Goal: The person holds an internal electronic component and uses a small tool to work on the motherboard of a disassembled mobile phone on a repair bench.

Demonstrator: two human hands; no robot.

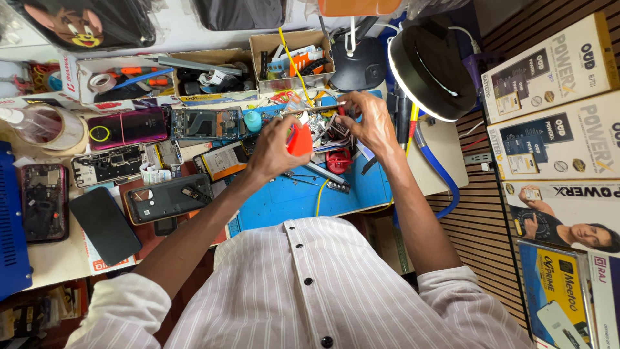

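My left hand (274, 150) pinches a small flat orange-red plastic pick (299, 139) between thumb and fingers, keeping it raised above the blue rubber mat (284, 200) on the worktop (58, 262), right next to my right hand (368, 123). My right hand is closed around the end of a thin silvery metal strip (309, 108), holding it level at the same height so that both pieces meet over the clutter of small parts. The round black ring lamp (426, 61) hangs just beside my right hand, and 2 opened phones (165, 197) lie to the left, within reach.
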